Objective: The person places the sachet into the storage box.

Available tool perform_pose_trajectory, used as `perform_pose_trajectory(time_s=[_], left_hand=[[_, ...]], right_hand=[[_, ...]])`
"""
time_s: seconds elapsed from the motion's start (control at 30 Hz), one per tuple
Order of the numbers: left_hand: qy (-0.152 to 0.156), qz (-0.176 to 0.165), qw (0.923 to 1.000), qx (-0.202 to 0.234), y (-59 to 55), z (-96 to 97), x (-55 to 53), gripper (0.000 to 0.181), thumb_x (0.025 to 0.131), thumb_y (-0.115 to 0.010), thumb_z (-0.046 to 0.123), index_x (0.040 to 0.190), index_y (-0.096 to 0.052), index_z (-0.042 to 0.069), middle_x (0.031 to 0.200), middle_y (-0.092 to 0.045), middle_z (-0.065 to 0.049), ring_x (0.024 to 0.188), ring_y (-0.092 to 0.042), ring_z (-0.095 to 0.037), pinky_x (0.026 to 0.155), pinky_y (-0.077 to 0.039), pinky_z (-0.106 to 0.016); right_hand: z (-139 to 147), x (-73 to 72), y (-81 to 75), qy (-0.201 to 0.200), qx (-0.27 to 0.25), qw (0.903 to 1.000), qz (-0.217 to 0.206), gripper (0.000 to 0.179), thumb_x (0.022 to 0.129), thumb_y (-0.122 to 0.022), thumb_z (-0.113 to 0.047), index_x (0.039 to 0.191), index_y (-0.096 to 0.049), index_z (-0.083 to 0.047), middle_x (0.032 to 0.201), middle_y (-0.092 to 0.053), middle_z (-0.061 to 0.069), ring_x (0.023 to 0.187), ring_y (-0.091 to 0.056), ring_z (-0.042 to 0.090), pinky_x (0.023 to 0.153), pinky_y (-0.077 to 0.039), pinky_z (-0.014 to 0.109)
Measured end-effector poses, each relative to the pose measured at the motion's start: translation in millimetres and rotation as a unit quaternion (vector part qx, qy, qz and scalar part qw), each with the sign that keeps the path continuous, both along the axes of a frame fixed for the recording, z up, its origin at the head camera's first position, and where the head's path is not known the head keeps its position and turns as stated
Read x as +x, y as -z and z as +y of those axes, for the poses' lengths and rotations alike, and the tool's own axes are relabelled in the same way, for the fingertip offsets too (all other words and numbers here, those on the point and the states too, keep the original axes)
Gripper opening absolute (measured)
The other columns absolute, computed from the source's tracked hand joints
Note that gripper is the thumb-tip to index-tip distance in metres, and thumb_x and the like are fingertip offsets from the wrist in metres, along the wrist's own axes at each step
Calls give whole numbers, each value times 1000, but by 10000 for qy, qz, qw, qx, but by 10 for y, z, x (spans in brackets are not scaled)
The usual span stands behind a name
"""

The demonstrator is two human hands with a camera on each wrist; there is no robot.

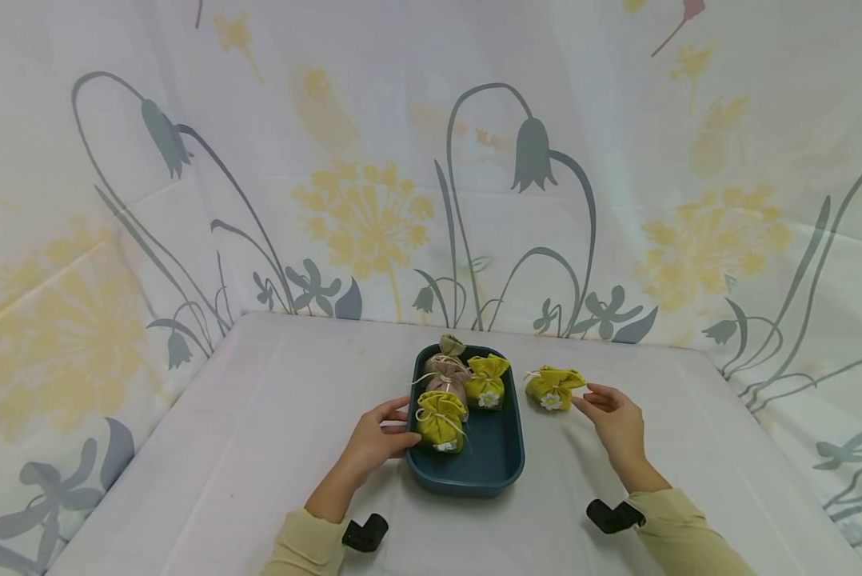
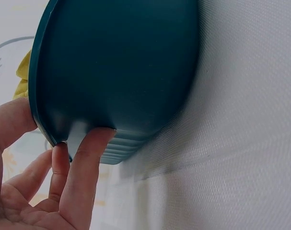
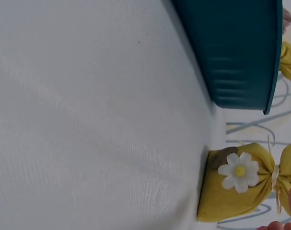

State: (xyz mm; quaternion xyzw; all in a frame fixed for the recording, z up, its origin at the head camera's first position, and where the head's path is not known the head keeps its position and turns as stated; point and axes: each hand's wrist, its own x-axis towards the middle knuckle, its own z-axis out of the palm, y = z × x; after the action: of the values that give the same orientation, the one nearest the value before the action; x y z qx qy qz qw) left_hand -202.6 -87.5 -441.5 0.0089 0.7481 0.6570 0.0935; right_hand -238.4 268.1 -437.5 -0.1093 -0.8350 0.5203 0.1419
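A dark teal plastic bin [image 1: 492,456] stands on the table with several small tied cloth pouches inside. My left hand [image 1: 379,436] grips its left side, the thumb at the rim and the fingers [image 2: 85,167] against the outer wall. Inside are a yellow pouch [image 1: 438,416] near that thumb, another yellow pouch [image 1: 487,380] with a white flower, and brownish pouches [image 1: 447,372] at the back left. Right of the bin, a yellow pouch [image 3: 234,191] with a white daisy sits on the table. My right hand [image 1: 614,424] pinches its gathered top from the right.
The table [image 1: 294,384] has a white cloth cover. Behind it and at both sides hangs a flower-printed fabric [image 1: 417,96]. Black wrist-worn pieces [image 1: 614,516] show near both sleeves.
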Motion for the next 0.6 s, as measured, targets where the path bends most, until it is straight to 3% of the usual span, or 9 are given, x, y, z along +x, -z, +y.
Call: perform_pose_trajectory(time_s=[0.27, 0.6], left_hand=[[-9, 3, 10000, -24, 6, 5, 2, 65, 80, -73, 6, 138, -44, 5, 117, -49, -17, 102, -58, -27, 71, -56, -35], [-3, -18, 10000, 4, 19, 5, -4, 64, 80, -73, 5, 137, -45, 5, 117, -49, -17, 103, -58, -28, 71, -56, -35]], right_hand=[[43, -124, -38, -430, 32, 9989, -162, 54, 83, -72, -27, 125, -55, 2, 117, -59, 21, 82, -51, -9, 70, -45, 9], [-24, -227, -75, -630, -76, 9972, -404, 58, 80, -72, -36, 124, -57, 0, 115, -59, 14, 91, -52, 6, 74, -45, 12]])
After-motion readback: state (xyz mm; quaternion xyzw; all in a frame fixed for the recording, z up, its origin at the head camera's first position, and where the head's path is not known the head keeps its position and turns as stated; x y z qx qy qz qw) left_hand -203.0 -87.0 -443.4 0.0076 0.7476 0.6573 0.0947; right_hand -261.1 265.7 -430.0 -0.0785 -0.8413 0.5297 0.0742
